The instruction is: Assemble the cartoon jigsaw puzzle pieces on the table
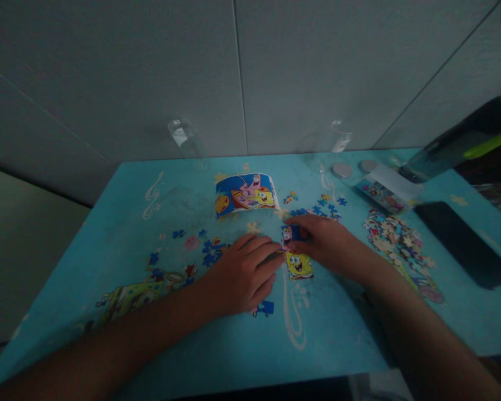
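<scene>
My right hand (323, 242) pinches a small joined section of jigsaw puzzle (291, 235) with a blue ground and a pink figure. Just below it lies another joined section (299, 266) showing a yellow cartoon face; whether the two interlock I cannot tell. From the left, my left hand (248, 273) reaches in with fingers stretched and slightly apart, its fingertips at the left edge of these sections. A few blue pieces (266, 307) stick out from beneath its palm. Beyond both hands lies a curled picture sheet (247, 195) with the cartoon scene.
Loose blue pieces (211, 253) lie left of my hands, more (328, 209) behind the right one. On the right are a heap of pieces (396, 236), a dark phone (465, 242), a printed packet (384, 192), two lids (342, 170) and a bottle (455, 136). Clear jars (186, 139) stand by the wall.
</scene>
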Available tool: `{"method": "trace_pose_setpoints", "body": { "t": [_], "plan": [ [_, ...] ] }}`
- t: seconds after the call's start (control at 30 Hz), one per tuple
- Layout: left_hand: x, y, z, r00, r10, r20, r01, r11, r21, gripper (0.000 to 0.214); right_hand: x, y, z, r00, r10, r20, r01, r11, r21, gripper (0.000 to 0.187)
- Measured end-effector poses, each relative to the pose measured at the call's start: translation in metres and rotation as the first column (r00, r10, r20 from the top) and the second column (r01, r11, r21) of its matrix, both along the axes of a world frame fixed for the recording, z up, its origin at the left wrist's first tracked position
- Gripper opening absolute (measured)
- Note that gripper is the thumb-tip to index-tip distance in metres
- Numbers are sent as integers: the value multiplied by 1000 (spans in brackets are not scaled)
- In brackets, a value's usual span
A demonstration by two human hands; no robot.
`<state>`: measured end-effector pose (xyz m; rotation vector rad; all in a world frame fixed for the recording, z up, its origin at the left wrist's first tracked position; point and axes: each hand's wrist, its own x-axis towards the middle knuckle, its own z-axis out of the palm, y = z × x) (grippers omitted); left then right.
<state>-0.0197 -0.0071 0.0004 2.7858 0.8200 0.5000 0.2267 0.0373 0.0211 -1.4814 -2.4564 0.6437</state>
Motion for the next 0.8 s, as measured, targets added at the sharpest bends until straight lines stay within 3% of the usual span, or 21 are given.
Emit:
{"method": "trace_pose_setpoints", "body": {
  "t": [0.8],
  "plan": [
    [-1,-1,-3,999,29,44,-30,999,19,35,0,0,0,1000,-16,-9,15,1000,-13,40]
  ]
}}
